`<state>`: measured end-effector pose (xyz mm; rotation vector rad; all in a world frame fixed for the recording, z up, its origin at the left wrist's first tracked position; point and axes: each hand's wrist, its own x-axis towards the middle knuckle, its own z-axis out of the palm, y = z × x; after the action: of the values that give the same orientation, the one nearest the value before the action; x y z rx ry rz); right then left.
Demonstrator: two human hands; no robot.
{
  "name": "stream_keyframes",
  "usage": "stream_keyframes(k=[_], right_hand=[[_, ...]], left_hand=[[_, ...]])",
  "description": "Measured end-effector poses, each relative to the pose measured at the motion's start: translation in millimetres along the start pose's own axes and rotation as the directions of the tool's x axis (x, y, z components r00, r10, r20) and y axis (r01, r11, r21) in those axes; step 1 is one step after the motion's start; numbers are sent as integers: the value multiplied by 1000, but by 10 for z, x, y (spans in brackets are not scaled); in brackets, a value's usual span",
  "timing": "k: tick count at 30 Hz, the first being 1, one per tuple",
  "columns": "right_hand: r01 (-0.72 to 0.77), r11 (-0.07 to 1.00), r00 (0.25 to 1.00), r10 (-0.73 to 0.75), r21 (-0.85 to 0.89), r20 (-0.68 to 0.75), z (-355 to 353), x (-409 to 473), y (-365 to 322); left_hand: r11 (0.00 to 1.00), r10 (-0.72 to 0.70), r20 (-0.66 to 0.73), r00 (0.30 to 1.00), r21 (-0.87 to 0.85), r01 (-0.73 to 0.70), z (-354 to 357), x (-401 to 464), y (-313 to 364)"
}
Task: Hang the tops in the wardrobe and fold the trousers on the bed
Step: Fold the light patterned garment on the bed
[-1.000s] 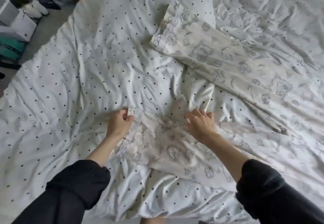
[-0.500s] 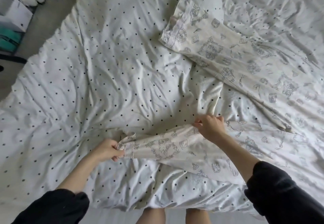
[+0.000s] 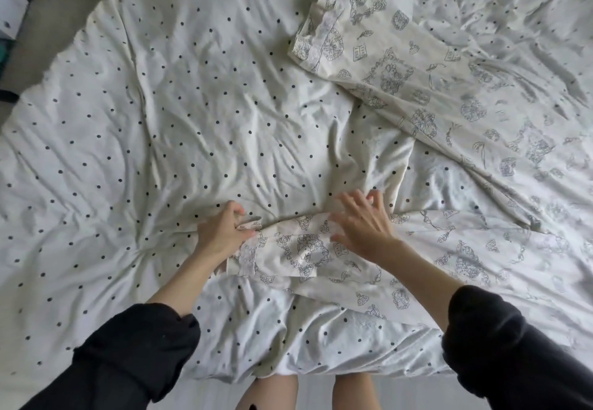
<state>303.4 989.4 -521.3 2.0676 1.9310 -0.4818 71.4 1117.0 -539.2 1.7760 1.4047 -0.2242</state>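
Cream trousers [image 3: 449, 114] with a grey line-drawn print lie spread on the bed, their two legs splayed apart towards the left. The far leg ends in a hem at the upper middle. The near leg [image 3: 308, 252] runs across the front of the bed. My left hand [image 3: 221, 233] grips the hem end of this near leg, fingers curled over the cloth. My right hand [image 3: 362, 223] hovers or rests flat on the same leg a little further right, its fingers spread and straight.
The bed is covered by a crumpled white duvet [image 3: 160, 121] with small black dots. Grey floor [image 3: 48, 18] and a white box [image 3: 9, 8] show at the upper left. The bed's front edge is just below my arms, with bare legs [image 3: 272, 390] beneath.
My left hand has carried the hem of the near leg up and to the right, flattening it. My right hand has let go of its pinch and opened over the cloth.
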Motion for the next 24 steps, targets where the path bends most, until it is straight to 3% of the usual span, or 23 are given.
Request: stream_keyframes(k=[5, 7, 10, 14, 17, 20, 22, 24], right_hand=[[-94, 995, 996, 94, -19, -2, 113, -49, 27], [-102, 994, 993, 104, 34, -50, 98, -60, 65], [-184, 962, 959, 221, 199, -177, -17, -57, 147], [-231, 864, 880, 381, 447, -283, -307, -12, 305], [-188, 884, 919, 312, 429, -241, -453, 72, 355], [-146, 907, 901, 288, 396, -326, -540, 211, 476], [-145, 932, 891, 270, 332, -366, -556, 322, 564], [-221, 934, 912, 299, 279, -281, -516, 408, 602]], left_hand=[[966, 206, 3, 978, 159, -204, -118, 60, 19], [967, 227, 2, 974, 115, -226, -253, 110, 35], [963, 267, -15, 964, -18, -267, -500, 189, 121], [926, 350, 67, 934, 130, -356, -721, 407, 318], [911, 352, -3, 936, 231, -342, -777, 595, 450], [908, 346, -116, 931, 289, -302, -812, 788, 575], [924, 338, -139, 931, 239, -299, -815, 907, 637], [949, 308, -173, 935, 117, -291, -778, 984, 670]])
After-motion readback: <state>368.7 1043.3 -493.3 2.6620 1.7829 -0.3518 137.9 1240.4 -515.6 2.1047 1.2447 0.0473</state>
